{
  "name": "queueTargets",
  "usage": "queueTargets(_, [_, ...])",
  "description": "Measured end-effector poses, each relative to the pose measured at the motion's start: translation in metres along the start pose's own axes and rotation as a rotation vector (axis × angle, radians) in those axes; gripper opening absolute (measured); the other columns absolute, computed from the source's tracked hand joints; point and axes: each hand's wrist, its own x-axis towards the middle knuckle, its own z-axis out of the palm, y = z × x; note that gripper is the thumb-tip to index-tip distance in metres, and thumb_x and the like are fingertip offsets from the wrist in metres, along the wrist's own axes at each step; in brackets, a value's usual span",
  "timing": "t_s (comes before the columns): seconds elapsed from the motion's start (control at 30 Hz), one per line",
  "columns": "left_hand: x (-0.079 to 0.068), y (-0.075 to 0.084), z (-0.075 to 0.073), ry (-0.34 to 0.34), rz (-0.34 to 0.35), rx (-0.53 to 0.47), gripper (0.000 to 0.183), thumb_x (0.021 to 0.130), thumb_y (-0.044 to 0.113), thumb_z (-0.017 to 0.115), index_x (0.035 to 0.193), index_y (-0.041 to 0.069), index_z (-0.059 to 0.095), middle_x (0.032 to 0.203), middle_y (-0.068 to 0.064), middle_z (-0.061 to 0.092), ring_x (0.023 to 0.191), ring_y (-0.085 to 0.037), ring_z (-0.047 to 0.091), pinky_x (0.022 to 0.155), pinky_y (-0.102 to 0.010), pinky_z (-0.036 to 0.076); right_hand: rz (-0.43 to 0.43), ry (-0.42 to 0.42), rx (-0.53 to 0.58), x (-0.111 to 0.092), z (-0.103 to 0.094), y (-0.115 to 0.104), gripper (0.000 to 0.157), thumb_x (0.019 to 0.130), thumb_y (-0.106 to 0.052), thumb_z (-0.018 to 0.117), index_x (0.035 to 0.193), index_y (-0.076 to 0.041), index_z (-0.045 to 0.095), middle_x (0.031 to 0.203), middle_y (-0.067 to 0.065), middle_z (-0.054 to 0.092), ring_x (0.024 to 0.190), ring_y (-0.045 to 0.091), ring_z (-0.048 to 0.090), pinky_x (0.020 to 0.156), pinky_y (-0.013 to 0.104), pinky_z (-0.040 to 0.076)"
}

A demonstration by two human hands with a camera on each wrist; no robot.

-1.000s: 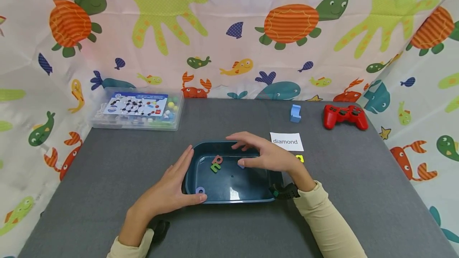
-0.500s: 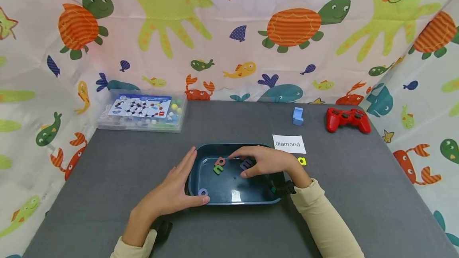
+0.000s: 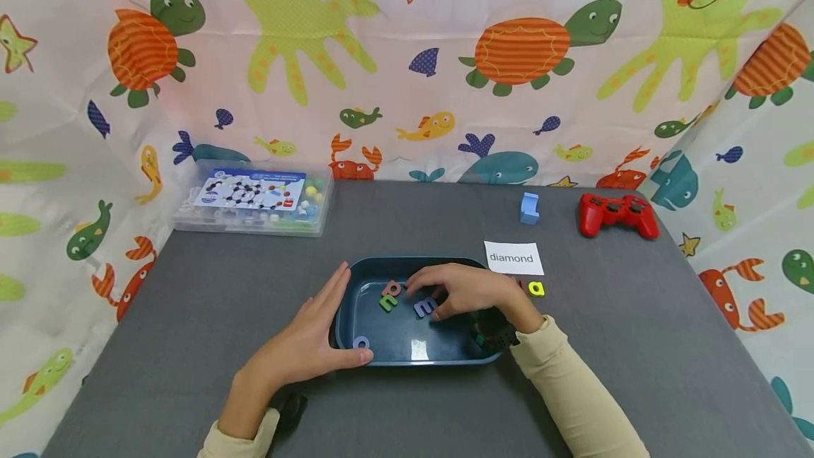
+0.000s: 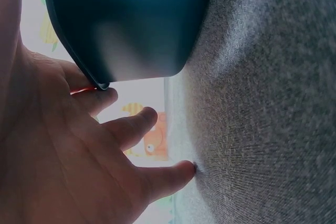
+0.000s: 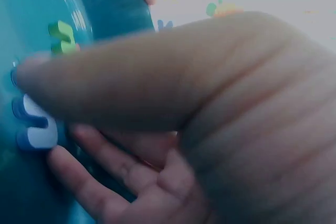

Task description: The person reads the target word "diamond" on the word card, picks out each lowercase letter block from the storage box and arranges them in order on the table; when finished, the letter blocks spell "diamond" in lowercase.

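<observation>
A dark teal tray (image 3: pixel 388 355) sits at the middle of the table. Along its left side my left hand (image 3: pixel 311 334) is spread, straight fingers against the rim and thumb at the near corner. My right hand (image 3: pixel 473 292) reaches into the tray, fingers loosely bent above a purple letter m (image 3: pixel 425 307). Thumb tip and fingertips are right beside that letter; in the right wrist view, the thumb overlaps the m (image 5: pixel 42 136). Left of it lie a green letter n (image 3: pixel 388 302) and a pinkish-red letter (image 3: pixel 391 288). A lilac letter o (image 3: pixel 360 343) rests in the near left corner.
A white card (image 3: pixel 512 259) reading "diamond" lies beyond the tray, with a yellow letter (image 3: pixel 536 289) and a partly hidden red one below it. Farther back are a blue block (image 3: pixel 529 208), a red game controller (image 3: pixel 618 215) and a clear plastic kit box (image 3: pixel 254 200).
The purple m has shifted toward me and left, and shows more openly beside the right thumb. My right hand has lowered slightly in the tray. The left hand stays at the rim.
</observation>
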Motion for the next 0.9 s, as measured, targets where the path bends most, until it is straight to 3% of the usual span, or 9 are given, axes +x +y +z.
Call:
queueTargets(0.27, [0.001, 0.000, 0.000, -0.005, -0.009, -0.002, 0.126, 0.087, 0.061, 0.083, 0.174, 0.025, -0.001, 0.180, 0.004, -0.004, 0.162, -0.035, 0.014, 0.120, -0.078, 0.007, -0.016, -0.024, -0.086, 0.007, 0.003, 0.002, 0.035, 0.095, 0.001, 0.077, 0.129, -0.006, 0.073, 0.155, 0.015, 0.053, 0.129, 0.027, 0.056, 0.104, 0.037, 0.054])
queueTargets(0.53, [0.001, 0.001, 0.001, -0.015, -0.027, 0.004, 0.126, 0.087, 0.062, 0.082, 0.174, 0.023, 0.000, 0.180, 0.003, -0.004, 0.162, -0.037, 0.013, 0.120, -0.078, 0.006, -0.021, -0.001, -0.160, 0.014, 0.010, -0.003, 0.028, 0.093, 0.000, 0.079, 0.120, -0.005, 0.075, 0.149, 0.017, 0.052, 0.104, 0.019, 0.061, 0.088, 0.030, 0.056])
queueTargets(0.73, [0.001, 0.002, 0.000, -0.025, -0.032, -0.002, 0.125, 0.088, 0.061, 0.082, 0.174, 0.023, 0.000, 0.180, 0.001, -0.004, 0.163, -0.037, 0.011, 0.120, -0.077, 0.006, -0.006, 0.015, -0.193, 0.016, 0.014, -0.007, 0.021, 0.093, -0.001, 0.081, 0.113, -0.007, 0.075, 0.144, 0.014, 0.053, 0.112, 0.022, 0.057, 0.091, 0.031, 0.054])
queueTargets(0.9, [0.001, 0.000, 0.000, -0.028, -0.023, -0.013, 0.124, 0.089, 0.060, 0.082, 0.174, 0.024, 0.000, 0.180, 0.002, -0.005, 0.163, -0.036, 0.010, 0.120, -0.078, 0.005, -0.018, 0.014, -0.205, 0.018, 0.015, -0.007, 0.019, 0.092, 0.001, 0.081, 0.107, -0.008, 0.074, 0.126, 0.005, 0.055, 0.111, 0.022, 0.054, 0.093, 0.032, 0.051])
